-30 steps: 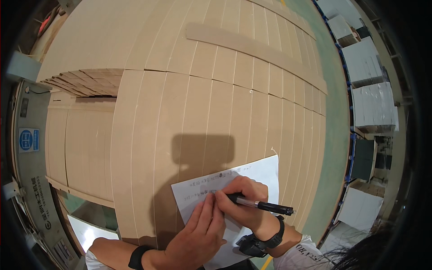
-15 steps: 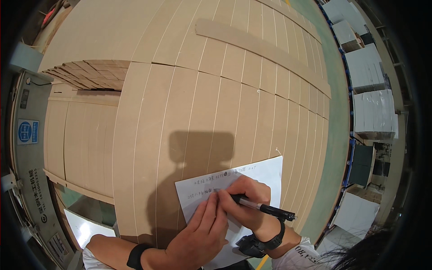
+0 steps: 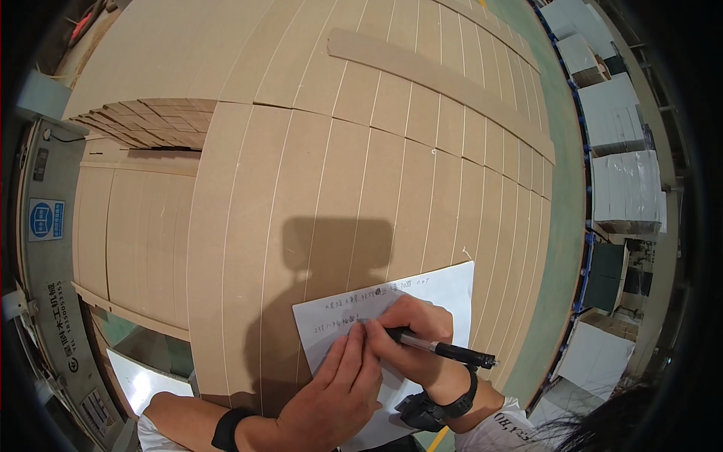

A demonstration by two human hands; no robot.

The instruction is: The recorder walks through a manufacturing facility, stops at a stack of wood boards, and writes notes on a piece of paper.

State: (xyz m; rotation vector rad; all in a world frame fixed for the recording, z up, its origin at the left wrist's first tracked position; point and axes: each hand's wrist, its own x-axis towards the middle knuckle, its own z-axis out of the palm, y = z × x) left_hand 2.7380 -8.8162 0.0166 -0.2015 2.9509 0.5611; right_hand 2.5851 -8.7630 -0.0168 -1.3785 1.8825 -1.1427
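Note:
A white sheet of paper [image 3: 458, 301] with handwriting on it lies at a slant on the brown boards. My right hand [image 3: 414, 331] grips a black pen with a clear section [image 3: 459, 352]; its tip is hidden among my fingers, near the written line. On the sheet's left part rests my left hand [image 3: 331, 399], fingers stretched out and lying flat, their tips touching or almost touching those of the right hand. Dark bands circle both wrists, the right one with a watch-like piece [image 3: 422, 410].
Long brown board strips [image 3: 361, 188] lie side by side beneath the paper. One loose strip [image 3: 444, 94] crosses them farther off. Stacked strips [image 3: 151, 124] stand at the left, beside a grey machine frame [image 3: 53, 264]. White-wrapped stacks [image 3: 625, 188] line the right side.
Almost nothing differs. Both hands, the pen and the paper keep their places, apart from a tiny shift of the pen.

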